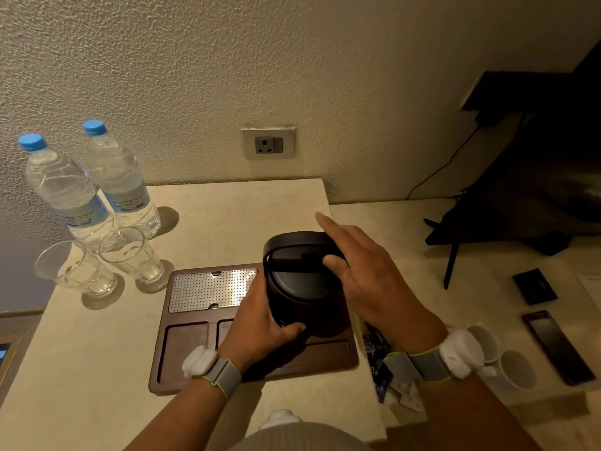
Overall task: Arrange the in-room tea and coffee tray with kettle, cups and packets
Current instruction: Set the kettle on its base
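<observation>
The kettle (300,281) is black and round, and it sits on the right side of the brown wooden tray (182,356), next to the shiny metal drip plate (211,289). The left hand (260,323) wraps its grip around the kettle's lower side. The right hand (364,271) rests on the top by the handle, fingers mostly straight, so its grip looks loose. The kettle stands upright, its long way going up and down. I cannot tell which way the spout points. To do this well, I think both hands should keep it level and settle it flat. Two white cups (507,362) wait on the counter (97,385).
</observation>
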Tool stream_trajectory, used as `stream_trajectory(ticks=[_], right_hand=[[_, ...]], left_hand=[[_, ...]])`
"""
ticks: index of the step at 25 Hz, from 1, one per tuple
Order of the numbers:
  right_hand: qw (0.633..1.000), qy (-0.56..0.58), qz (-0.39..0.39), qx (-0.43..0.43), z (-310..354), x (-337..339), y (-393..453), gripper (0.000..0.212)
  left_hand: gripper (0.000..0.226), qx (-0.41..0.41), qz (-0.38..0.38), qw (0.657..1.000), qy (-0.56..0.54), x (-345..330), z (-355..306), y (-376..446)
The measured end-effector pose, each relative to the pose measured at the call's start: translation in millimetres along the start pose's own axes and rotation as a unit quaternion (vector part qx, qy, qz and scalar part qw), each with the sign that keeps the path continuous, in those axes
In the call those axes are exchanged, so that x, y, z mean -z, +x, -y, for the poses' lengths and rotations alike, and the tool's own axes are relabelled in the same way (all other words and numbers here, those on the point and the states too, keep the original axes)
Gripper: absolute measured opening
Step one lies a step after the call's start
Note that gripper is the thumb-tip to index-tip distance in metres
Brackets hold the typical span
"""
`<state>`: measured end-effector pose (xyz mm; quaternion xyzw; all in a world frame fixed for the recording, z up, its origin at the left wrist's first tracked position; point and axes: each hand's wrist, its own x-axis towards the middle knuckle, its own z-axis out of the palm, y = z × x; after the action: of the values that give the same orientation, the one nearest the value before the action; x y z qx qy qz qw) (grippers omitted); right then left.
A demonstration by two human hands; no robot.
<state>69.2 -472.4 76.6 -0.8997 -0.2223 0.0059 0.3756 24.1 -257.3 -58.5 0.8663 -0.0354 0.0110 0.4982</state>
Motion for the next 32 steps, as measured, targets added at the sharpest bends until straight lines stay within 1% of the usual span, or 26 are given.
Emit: stream_trajectory(ticks=[2, 4, 6, 8, 11, 13, 14, 15, 16, 18, 19, 20, 22, 23, 24, 25, 26, 27, 28, 30, 31, 32], right_hand=[[0.999, 0.043, -0.011, -0.031, -10, -1, -8, 0.059], [0.996, 0.056, -0.048, -0.042, -13, -3, -3, 0.055], [0.996, -0.009, -0.083, -0.031, -14, -6, 9, 0.051], [0.993, -0.071, -0.086, -0.047, -17, -1, 21, 0.048], [0.993, -0.074, -0.070, -0.062, -18, 2, 34, 0.043], [0.982, -0.148, -0.114, -0.034, -16, -4, 35, 0.039], [0.971, -0.191, -0.143, -0.016, -17, -9, 35, 0.036], [0.965, -0.208, -0.162, 0.000, -17, -13, 36, 0.033], [0.967, -0.195, -0.166, 0.006, -17, -15, 41, 0.031], [0.981, -0.127, -0.142, -0.030, -20, -10, 55, 0.027], [0.985, -0.103, -0.127, -0.047, -20, -6, 62, 0.026], [0.986, -0.101, -0.125, -0.043, -20, -3, 67, 0.027], [0.985, -0.118, -0.128, 0.015, -16, -3, 60, 0.033], [0.987, -0.122, -0.090, 0.045, -7, -7, 53, 0.037], [0.988, -0.139, -0.031, 0.061, 1, -14, 45, 0.041], [0.983, -0.172, 0.018, 0.069, 7, -21, 37, 0.042], [0.976, -0.200, 0.036, 0.078, 11, -29, 32, 0.037], [0.975, -0.203, 0.025, 0.086, 13, -32, 31, 0.029], [0.979, -0.181, -0.006, 0.094, 16, -30, 32, 0.022], [0.989, -0.074, -0.101, 0.084, 20, -11, 32, 0.017], [0.986, 0.024, -0.156, 0.050, 21, 4, 31, 0.020], [0.966, 0.162, -0.204, -0.010, 23, 25, 31, 0.023]], left_hand=[[0.109, 0.005, -0.007, 1.000, 0.013, -4, -1, -1], [0.109, 0.005, -0.023, 0.999, 0.025, -9, -1, -3], [0.108, -0.001, -0.039, 0.999, 0.038, -13, 2, -4], [0.108, -0.003, -0.041, 0.998, 0.044, -16, 2, -5], [0.106, 0.011, -0.032, 0.998, 0.051, -15, -2, -5], [0.108, 0.030, -0.010, 0.998, 0.048, -12, -6, -5], [0.112, 0.037, 0.006, 0.999, 0.022, -10, -8, -5], [0.114, 0.047, 0.014, 0.998, -0.035, -5, -12, -7], [0.108, 0.053, -0.007, 0.993, -0.106, 2, -16, -8], [0.072, 0.055, -0.102, 0.967, -0.229, 18, -30, 0], [0.056, 0.062, -0.134, 0.957, -0.248, 27, -38, 10], [0.045, 0.073, -0.144, 0.956, -0.246, 34, -47, 21], [0.031, 0.102, -0.139, 0.950, -0.260, 37, -61, 41], [0.026, 0.118, -0.147, 0.941, -0.282, 38, -66, 48], [0.024, 0.134, -0.153, 0.933, -0.298, 36, -70, 51], [0.024, 0.149, -0.156, 0.925, -0.312, 32, -72, 52], [0.023, 0.162, -0.161, 0.919, -0.323, 28, -72, 51], [0.024, 0.171, -0.168, 0.911, -0.335, 25, -71, 51], [0.024, 0.178, -0.177, 0.904, -0.346, 23, -71, 51], [0.025, 0.182, -0.183, 0.900, -0.351, 22, -69, 52], [0.026, 0.179, -0.183, 0.901, -0.350, 23, -69, 52], [0.026, 0.177, -0.181, 0.902, -0.349, 24, -70, 51]])
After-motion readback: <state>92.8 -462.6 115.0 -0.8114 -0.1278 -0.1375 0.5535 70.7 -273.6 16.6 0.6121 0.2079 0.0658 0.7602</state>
